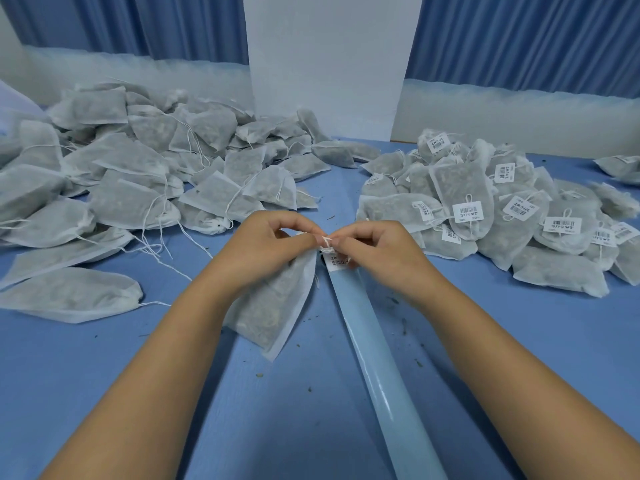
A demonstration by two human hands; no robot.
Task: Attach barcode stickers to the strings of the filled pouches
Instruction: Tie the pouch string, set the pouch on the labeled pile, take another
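Pouch (277, 306) lies at the middle of the blue table (104, 375), its tied neck at the far end, where the left hand (273, 244) and the right hand (377, 247) each pinch the string (325, 242) between thumb and forefinger, other fingers curled in. Just under the right fingers a barcode sticker (337, 262) sits on the far end of a pale backing strip (374, 358); its print is too small to read, as on the labelled pile (502, 209) at the right. The unlabelled pile (138, 168) fills the far left, with a lane of bare table between the piles.
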